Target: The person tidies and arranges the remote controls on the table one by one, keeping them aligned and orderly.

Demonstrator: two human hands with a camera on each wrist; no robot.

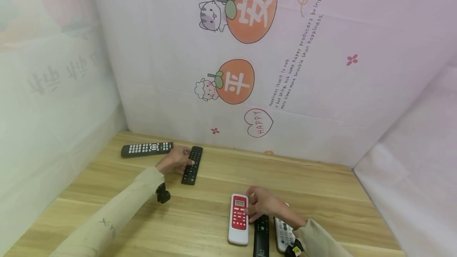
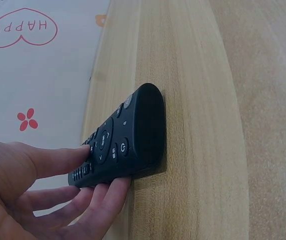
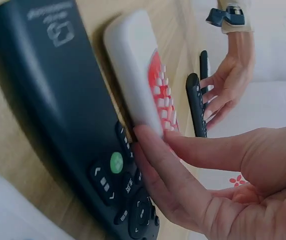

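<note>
From my distant post, I see the right hand (image 1: 264, 204) pinching the right edge of a red-and-white remote (image 1: 238, 217) at lower centre, thumb and fingers almost together; the casing lies left of them, long axis running up the frame. Left of centre, the left hand (image 1: 175, 160) pinches a black remote (image 1: 191, 173) by its left edge.

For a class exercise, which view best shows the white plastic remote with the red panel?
Head view: the remote shows its screen and most buttons. The right wrist view shows its side, partly behind the right hand; the left wrist view, nothing.
</note>
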